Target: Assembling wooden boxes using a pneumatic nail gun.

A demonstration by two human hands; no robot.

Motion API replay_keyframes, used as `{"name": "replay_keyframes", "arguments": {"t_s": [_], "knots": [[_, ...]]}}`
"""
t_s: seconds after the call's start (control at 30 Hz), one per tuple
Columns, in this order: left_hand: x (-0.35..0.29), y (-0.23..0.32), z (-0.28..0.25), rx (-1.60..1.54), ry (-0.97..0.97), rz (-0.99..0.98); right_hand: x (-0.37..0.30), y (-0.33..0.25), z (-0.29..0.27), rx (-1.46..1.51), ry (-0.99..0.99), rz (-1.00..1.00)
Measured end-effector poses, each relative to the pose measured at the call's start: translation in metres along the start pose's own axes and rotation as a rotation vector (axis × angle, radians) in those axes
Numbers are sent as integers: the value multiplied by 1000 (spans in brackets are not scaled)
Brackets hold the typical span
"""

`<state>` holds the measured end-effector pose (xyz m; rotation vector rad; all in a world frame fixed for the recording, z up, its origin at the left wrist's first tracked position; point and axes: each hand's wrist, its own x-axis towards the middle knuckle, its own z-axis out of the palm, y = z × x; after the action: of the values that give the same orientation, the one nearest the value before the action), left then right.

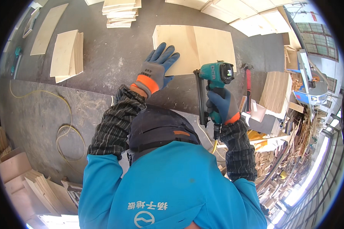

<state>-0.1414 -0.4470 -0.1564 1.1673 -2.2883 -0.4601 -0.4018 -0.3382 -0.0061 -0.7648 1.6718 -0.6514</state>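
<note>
My left hand (158, 65), in a blue-grey work glove with an orange cuff, lies with fingers spread on a pale plywood piece (216, 42). A seam runs across that piece, splitting it into two toned parts. My right hand (223, 105), gloved the same way, is wrapped round the grip of a teal and black air nail gun (213, 74). The gun's head is over or beside the plywood's near right edge; whether it touches cannot be made out. A yellow hose (215, 147) runs from below the gun's grip.
A red-handled hammer (249, 89) lies right of the gun, near a thick stack of boards (275, 91). Plywood stacks stand at left (67, 53) and at the far side (120, 13). More hose (70, 114) loops at the left. Wood scraps (283, 168) pile up at right.
</note>
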Motion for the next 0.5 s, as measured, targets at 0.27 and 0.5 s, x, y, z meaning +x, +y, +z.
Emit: {"name": "replay_keyframes", "arguments": {"t_s": [0.27, 0.5], "knots": [[-1, -3, 0, -10, 20, 6, 1, -1, 3, 6, 12, -11], [-1, -3, 0, -9, 6, -11, -11, -15, 7, -11, -33, -2]]}}
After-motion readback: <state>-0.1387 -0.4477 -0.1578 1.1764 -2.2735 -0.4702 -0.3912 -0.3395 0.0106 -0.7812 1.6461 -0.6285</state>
